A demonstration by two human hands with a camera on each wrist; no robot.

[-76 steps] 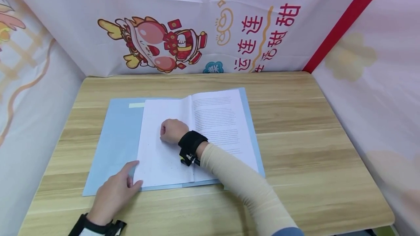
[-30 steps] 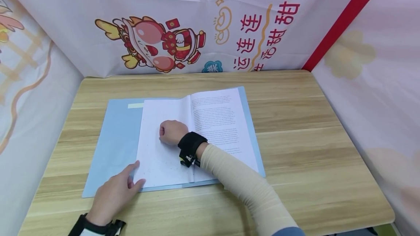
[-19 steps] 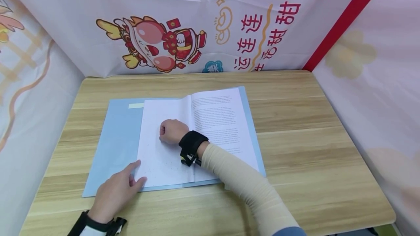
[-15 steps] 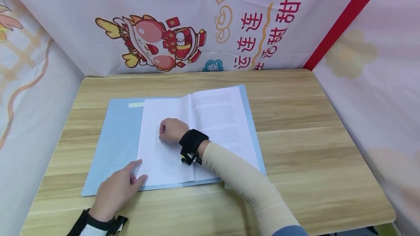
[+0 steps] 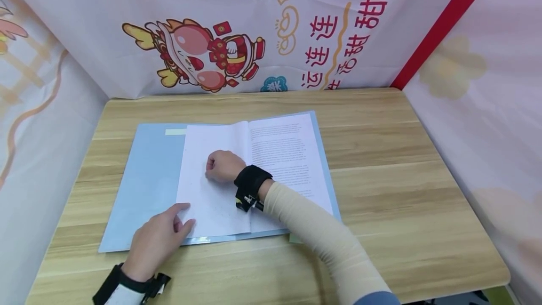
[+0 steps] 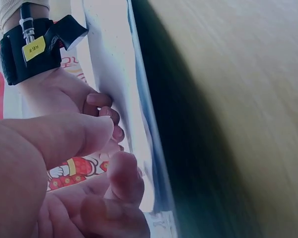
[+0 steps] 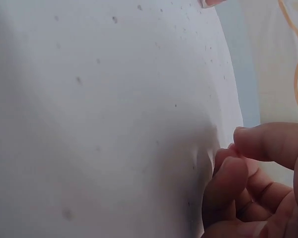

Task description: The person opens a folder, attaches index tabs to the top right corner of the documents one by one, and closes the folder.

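An open light-blue folder [image 5: 144,178] lies flat on the wooden table [image 5: 381,178]. In it a blank white page [image 5: 207,201] is on the left and a printed page [image 5: 288,154] on the right. My right hand [image 5: 220,166] is a fist resting on the blank page beside the centre fold. In the right wrist view its fingers [image 7: 228,178] curl against the thumb just above the speckled paper [image 7: 114,124]. My left hand [image 5: 183,215] lies at the blank page's near left corner, thumb and forefinger touching its edge [image 6: 111,74]. The left wrist view shows the left hand [image 6: 111,151] loosely spread.
Printed banner walls [image 5: 237,51] enclose the table at the back and on both sides. Bare wood stretches to the right of the folder and along the near edge [image 5: 275,276]. A pale tape strip [image 5: 175,132] sits at the folder's top left.
My left hand has slid a little to the right, so its thumb now lies on the page corner. The right fist has stayed in place on the blank page.
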